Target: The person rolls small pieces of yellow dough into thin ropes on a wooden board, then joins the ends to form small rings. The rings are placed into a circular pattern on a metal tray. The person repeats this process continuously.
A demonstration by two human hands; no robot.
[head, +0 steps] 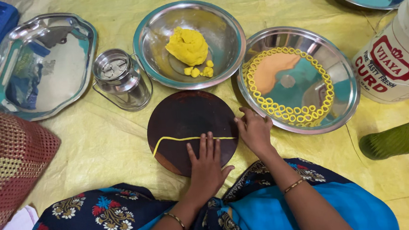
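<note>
Left hand (pixel 205 165) flat, fingers spread on dough strand (pixel 187 138); right hand (pixel 254 131) pinches its end. Likely soft, tears easily: lift by ends, support middle.

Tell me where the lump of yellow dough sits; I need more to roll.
In the head view, the lump of yellow dough lies in the round steel bowl at top centre, just beyond the dark round board, between the small steel can and ring-lined plate.

both forearms reach forward from the lap, each wrist wearing a thin bangle. the left hand (pixel 205 165) lies palm down, fingers straight and close together, thumb spread to the side. the right hand (pixel 254 131) sits just beside it, fingers loosely curled, knuckles up.
</note>
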